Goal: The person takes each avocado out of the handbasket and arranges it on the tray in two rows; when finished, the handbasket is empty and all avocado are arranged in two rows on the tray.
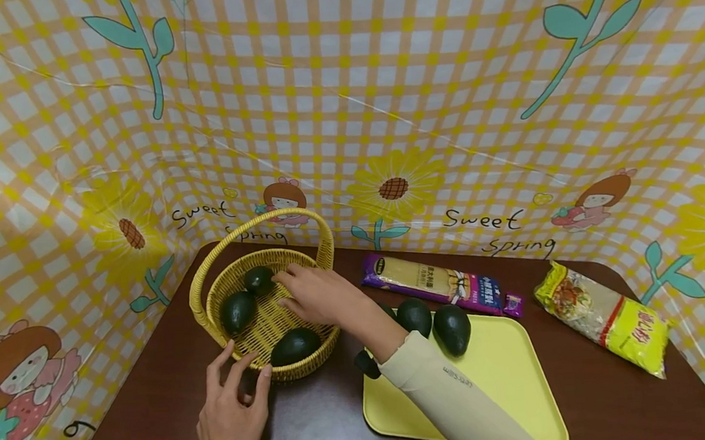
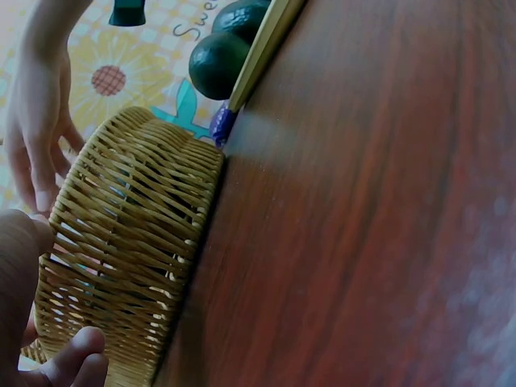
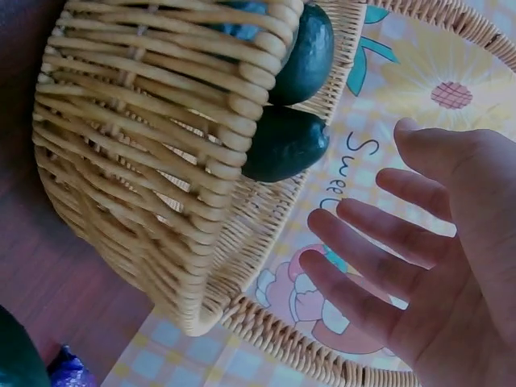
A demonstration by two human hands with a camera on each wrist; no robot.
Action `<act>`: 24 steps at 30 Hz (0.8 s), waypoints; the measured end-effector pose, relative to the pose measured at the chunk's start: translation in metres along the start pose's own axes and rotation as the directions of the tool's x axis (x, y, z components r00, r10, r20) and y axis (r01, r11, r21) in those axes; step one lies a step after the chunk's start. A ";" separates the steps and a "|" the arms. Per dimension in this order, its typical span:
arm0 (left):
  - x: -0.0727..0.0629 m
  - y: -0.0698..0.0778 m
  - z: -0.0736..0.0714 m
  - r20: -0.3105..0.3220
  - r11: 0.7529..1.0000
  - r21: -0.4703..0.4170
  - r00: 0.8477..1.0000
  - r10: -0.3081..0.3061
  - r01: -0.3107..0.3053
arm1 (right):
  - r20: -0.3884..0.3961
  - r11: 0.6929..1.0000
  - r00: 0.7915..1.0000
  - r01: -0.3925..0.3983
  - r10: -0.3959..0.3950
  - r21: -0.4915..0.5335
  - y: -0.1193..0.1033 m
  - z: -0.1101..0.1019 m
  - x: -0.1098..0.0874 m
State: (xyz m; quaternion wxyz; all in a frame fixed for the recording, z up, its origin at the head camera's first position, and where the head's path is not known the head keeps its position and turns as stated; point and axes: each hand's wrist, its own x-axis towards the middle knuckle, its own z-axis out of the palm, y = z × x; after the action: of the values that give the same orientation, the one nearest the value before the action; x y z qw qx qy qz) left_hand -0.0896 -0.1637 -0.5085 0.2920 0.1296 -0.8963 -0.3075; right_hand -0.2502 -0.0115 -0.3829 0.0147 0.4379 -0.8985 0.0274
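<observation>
A yellow woven basket (image 1: pixel 273 316) with a tall arched handle holds three dark green avocados: one at the back (image 1: pixel 260 280), one at the left (image 1: pixel 238 312) and one at the front (image 1: pixel 295 347). Over the basket's inside reaches my right hand (image 1: pixel 315 295); in the right wrist view its fingers (image 3: pixel 367 250) are spread, with nothing held. Its fingertips are near the back avocado in the head view. At the front left rim is my left hand (image 1: pixel 231 416), its fingers loosely bent and apart. The left wrist view shows these fingers (image 2: pixel 76 355) beside the basket wall.
Right of the basket lies a yellow tray (image 1: pixel 496 388) with several avocados (image 1: pixel 452 329) along its left and back, some partly behind my right arm. A purple pasta packet (image 1: pixel 425 280) is behind the tray. Another food packet (image 1: pixel 605 317) lies right. A patterned cloth hangs behind the table.
</observation>
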 end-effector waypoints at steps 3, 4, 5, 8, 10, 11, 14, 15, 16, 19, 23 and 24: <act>0.000 0.000 0.000 0.000 1.000 -0.002 1.000 0.000 0.000 | -0.002 1.000 1.000 0.011 -0.011 -0.004 -0.001 -0.001 0.005; 0.000 0.000 0.000 0.001 1.000 -0.003 1.000 -0.001 0.001 | 0.000 1.000 1.000 0.013 -0.013 -0.007 -0.001 -0.002 0.007; 0.000 -0.001 0.000 0.000 1.000 -0.002 1.000 0.000 0.000 | 0.002 1.000 1.000 0.013 -0.013 -0.011 -0.001 -0.002 0.008; 0.000 -0.001 0.001 -0.004 1.000 -0.003 1.000 0.005 -0.005 | 0.013 1.000 1.000 0.011 -0.011 -0.017 -0.003 -0.005 0.013; 0.001 -0.001 0.001 -0.007 1.000 -0.003 1.000 0.006 -0.006 | 0.025 1.000 1.000 0.014 -0.013 -0.017 -0.004 -0.006 0.015; 0.001 -0.001 0.001 -0.009 1.000 -0.003 1.000 0.007 -0.007 | 0.032 1.000 0.999 0.018 -0.018 -0.018 -0.004 -0.007 0.017; 0.001 -0.001 0.001 -0.010 1.000 -0.006 1.000 0.006 -0.006 | 0.061 0.999 0.998 0.031 -0.030 -0.009 -0.005 -0.008 0.021; 0.001 -0.001 0.001 -0.010 1.000 -0.005 1.000 0.005 -0.005 | 0.070 0.999 0.997 0.034 -0.034 -0.005 -0.005 -0.008 0.023; 0.001 -0.002 0.001 -0.010 1.000 -0.006 1.000 0.005 -0.005 | 0.080 0.999 0.996 0.036 -0.035 -0.004 -0.005 -0.007 0.025; 0.001 -0.002 0.000 -0.006 1.000 -0.005 1.000 0.005 -0.005 | 0.112 1.000 0.994 0.016 -0.017 0.008 -0.004 -0.006 0.031; 0.001 -0.002 0.000 0.004 1.000 -0.004 1.000 0.001 -0.001 | 0.157 0.999 0.987 -0.024 0.020 0.022 0.000 -0.005 0.040; 0.001 -0.001 0.000 0.006 1.000 -0.003 1.000 -0.002 0.002 | 0.167 0.999 0.986 -0.033 0.028 0.022 0.001 -0.004 0.042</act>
State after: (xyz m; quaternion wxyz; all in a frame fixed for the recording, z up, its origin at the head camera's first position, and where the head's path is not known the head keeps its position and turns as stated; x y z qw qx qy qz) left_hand -0.0907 -0.1650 -0.5092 0.2891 0.1289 -0.8966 -0.3096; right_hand -0.2768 -0.0437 -0.3765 -0.0662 0.4250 -0.9028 0.0023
